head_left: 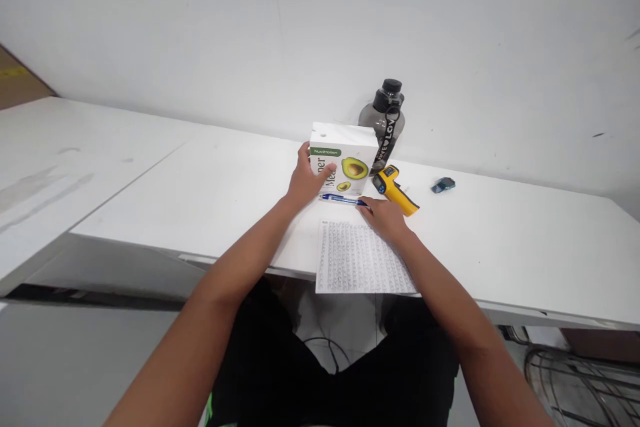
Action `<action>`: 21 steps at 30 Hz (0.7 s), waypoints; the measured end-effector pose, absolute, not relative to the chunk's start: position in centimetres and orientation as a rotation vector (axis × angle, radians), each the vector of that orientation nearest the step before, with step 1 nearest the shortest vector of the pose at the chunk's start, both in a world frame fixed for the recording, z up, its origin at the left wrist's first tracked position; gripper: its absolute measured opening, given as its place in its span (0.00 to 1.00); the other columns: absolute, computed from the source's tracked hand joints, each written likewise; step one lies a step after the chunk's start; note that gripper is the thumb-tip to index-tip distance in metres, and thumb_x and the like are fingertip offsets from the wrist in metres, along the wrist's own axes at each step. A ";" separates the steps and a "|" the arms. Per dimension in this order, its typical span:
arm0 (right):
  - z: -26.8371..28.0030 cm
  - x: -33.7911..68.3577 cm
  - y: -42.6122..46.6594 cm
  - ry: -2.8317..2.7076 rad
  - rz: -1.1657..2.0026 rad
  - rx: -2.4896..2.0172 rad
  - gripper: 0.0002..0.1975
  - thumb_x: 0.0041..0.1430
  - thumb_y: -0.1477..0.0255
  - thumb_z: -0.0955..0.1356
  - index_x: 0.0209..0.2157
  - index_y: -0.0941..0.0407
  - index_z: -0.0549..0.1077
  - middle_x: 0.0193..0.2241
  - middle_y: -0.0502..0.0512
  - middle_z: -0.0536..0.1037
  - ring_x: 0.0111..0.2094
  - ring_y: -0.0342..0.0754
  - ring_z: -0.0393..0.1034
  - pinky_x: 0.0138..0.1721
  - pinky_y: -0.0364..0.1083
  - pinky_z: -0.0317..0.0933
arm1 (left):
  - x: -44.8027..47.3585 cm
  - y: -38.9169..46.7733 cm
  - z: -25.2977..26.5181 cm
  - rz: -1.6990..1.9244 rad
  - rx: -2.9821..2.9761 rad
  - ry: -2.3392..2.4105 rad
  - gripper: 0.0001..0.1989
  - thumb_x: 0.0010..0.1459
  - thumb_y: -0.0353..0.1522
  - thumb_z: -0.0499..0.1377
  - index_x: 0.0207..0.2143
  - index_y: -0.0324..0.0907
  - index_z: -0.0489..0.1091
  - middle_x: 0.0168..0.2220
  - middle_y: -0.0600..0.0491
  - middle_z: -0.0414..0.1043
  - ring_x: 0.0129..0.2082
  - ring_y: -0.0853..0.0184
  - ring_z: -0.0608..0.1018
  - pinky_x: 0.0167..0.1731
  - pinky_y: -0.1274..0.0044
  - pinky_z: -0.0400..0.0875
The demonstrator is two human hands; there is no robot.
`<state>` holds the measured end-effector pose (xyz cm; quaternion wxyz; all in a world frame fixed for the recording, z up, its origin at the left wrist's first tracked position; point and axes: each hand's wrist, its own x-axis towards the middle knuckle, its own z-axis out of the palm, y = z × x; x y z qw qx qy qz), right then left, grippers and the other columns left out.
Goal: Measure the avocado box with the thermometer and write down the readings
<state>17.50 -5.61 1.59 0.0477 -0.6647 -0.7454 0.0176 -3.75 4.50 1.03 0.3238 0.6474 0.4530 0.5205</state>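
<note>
A white box [333, 177] with a green label and avocado pictures stands upright on the table. My left hand [309, 177] grips its left side, with the thumb across the front and the other fingers partly hidden behind. Just in front of the box is a blue pen [343, 199], roughly level. My right hand [383, 215] has its fingertips closed on the pen's right end. Below, a sheet of paper [360, 257] covered in rows of small marks reaches over the table's front edge, partly under my right wrist.
Beside my right hand lies a yellow and black infrared thermometer [397, 193]. A grey water bottle [383, 120] with a black cap stands behind the box, near the wall. Farther right on the white table [525, 240] is a small dark teal object [443, 185]. A cardboard box [20, 80] sits far left.
</note>
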 end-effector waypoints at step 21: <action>1.4 20.5 -4.4 -1.673 -0.264 -2.038 0.21 0.68 0.59 0.60 0.46 0.58 0.77 0.41 0.63 0.78 0.42 0.55 0.71 0.41 0.48 0.57 | -3.8 4.6 0.9 1.350 1.692 1.199 0.40 0.53 0.49 0.66 0.62 0.52 0.52 0.56 0.45 0.72 0.51 0.54 0.78 0.51 0.60 0.74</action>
